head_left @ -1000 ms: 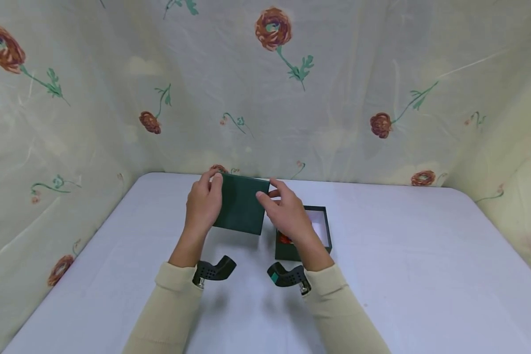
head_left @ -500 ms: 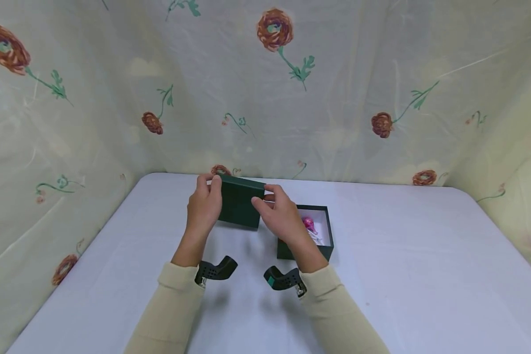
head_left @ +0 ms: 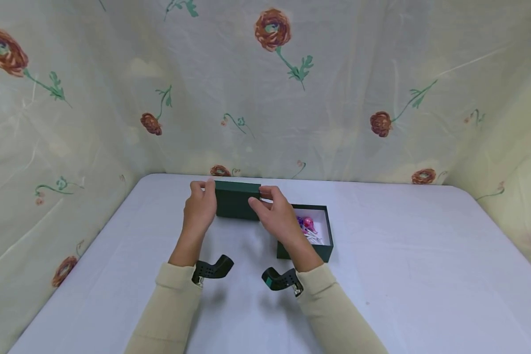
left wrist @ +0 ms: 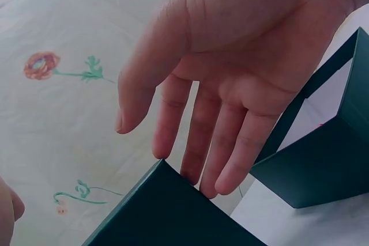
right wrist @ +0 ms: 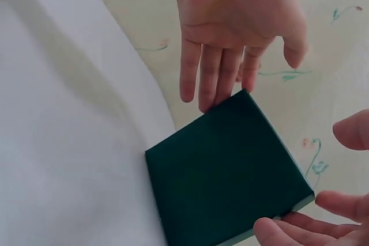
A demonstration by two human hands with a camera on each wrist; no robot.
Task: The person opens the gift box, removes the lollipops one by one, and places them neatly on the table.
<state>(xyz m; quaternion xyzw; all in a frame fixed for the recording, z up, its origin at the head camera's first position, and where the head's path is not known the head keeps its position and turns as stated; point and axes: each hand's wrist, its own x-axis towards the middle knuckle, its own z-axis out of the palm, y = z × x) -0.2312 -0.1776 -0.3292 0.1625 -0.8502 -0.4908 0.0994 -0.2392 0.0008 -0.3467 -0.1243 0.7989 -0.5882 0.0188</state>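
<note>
A dark green box lid (head_left: 236,201) is held at its sides between my two hands, its broad face tilted up toward me. My left hand (head_left: 199,209) touches the left edge; in the right wrist view, the left hand's (right wrist: 230,15) fingers are straight against the lid (right wrist: 225,171), thumb apart. At the opposite edge is my right hand (head_left: 276,216); in the left wrist view, the right hand's (left wrist: 230,56) straight fingertips touch the lid (left wrist: 173,211), thumb off it. Whether the lid touches the table cannot be told.
Beside the right forearm stands the uncovered green box (head_left: 323,251), white inside. Lollipops (head_left: 308,223) with pink and purple heads and white sticks lie in it, partly hidden by the right hand. A white-covered table (head_left: 425,255) meets a flowered curtain (head_left: 336,98) behind.
Both hands have lowered and tipped the lid, so its face looks shorter and its top edge shows. The right hand has shifted left, uncovering more of the lollipops in the box.
</note>
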